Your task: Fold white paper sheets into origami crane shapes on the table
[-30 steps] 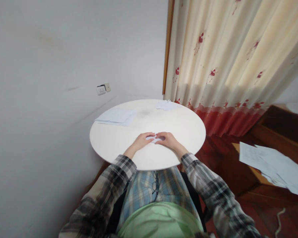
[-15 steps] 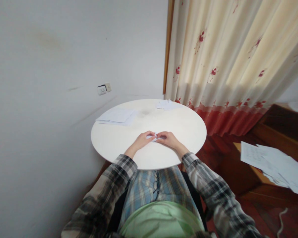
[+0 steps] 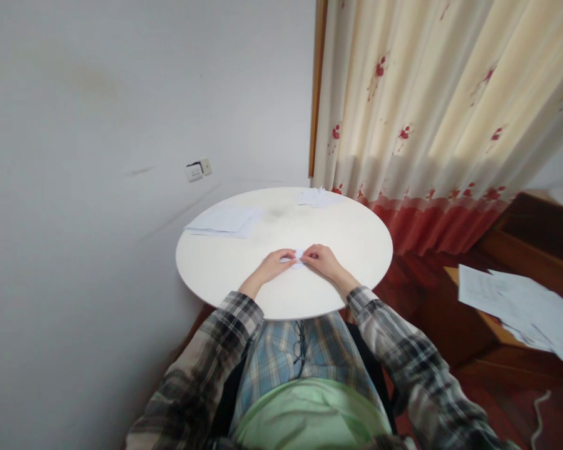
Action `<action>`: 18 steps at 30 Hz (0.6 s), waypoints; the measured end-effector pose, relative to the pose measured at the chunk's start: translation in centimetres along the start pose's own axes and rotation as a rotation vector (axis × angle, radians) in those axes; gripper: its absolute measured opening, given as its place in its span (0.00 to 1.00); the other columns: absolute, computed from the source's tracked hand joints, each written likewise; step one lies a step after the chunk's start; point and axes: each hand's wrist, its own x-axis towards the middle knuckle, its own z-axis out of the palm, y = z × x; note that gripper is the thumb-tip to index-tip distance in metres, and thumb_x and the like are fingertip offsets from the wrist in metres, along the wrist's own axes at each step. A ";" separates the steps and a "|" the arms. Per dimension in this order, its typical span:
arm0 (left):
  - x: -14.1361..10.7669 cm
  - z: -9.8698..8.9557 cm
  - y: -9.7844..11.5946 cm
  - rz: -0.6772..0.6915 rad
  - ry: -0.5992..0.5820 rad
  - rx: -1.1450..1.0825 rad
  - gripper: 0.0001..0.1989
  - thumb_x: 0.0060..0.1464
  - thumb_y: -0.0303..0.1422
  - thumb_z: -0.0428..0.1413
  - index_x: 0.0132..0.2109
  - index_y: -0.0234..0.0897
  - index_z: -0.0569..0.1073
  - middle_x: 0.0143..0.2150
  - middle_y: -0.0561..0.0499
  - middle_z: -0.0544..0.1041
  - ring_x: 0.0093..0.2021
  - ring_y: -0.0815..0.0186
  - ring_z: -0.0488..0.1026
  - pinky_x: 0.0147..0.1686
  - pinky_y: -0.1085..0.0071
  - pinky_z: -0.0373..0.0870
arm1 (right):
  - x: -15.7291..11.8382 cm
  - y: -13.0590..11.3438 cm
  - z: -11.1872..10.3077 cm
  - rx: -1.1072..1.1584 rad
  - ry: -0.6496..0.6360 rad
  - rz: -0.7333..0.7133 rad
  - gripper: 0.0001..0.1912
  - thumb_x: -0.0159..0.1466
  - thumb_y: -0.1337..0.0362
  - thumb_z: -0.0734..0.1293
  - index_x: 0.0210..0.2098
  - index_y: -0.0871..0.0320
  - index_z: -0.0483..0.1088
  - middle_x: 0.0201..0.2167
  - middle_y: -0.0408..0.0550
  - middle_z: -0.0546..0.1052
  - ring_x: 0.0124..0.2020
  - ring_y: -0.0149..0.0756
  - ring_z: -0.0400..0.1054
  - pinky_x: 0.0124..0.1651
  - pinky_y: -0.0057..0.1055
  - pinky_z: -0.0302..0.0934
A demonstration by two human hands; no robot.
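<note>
A small piece of white paper [image 3: 299,255], perhaps folded, sits between my two hands over the near half of the round white table [image 3: 244,281]. My left hand [image 3: 274,264] pinches its left side between thumb and fingers. On the opposite side my right hand [image 3: 323,259] grips the paper with curled fingertips. Both hands rest low, close to the tabletop. The fingers cover much of the paper, so its exact shape is hard to make out.
A stack of white sheets [image 3: 223,220] lies at the table's left. Some small paper pieces [image 3: 318,197] are at the far edge, near the curtain [image 3: 403,100]. To the right, loose papers [image 3: 516,306] overhang a wooden cabinet [image 3: 478,350]. A wall stands close on the left.
My right hand has shifted slightly and its fingers are more curled. A little more of the paper shows between the hands. The whole view has moved slightly.
</note>
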 end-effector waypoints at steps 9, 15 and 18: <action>0.7 0.2 -1.0 -0.025 0.022 0.034 0.13 0.51 0.33 0.50 0.41 0.34 0.73 0.46 0.47 0.75 0.47 0.64 0.70 0.52 0.65 0.62 | 0.0 0.3 0.1 -0.015 0.035 0.055 0.07 0.58 0.64 0.65 0.28 0.59 0.73 0.28 0.46 0.73 0.31 0.32 0.65 0.38 0.29 0.57; 0.4 0.2 -1.1 0.069 0.036 0.035 0.11 0.50 0.31 0.51 0.40 0.33 0.74 0.44 0.46 0.76 0.47 0.64 0.71 0.51 0.66 0.63 | -0.1 0.5 0.1 -0.002 0.010 0.052 0.05 0.57 0.65 0.66 0.32 0.58 0.72 0.30 0.45 0.73 0.33 0.31 0.66 0.39 0.28 0.58; 0.3 0.1 -1.1 0.098 0.038 0.034 0.10 0.50 0.31 0.52 0.38 0.34 0.75 0.43 0.47 0.76 0.46 0.64 0.71 0.51 0.66 0.64 | -0.1 0.7 0.2 0.008 0.018 0.032 0.05 0.56 0.65 0.67 0.33 0.58 0.72 0.30 0.45 0.73 0.32 0.31 0.65 0.38 0.28 0.58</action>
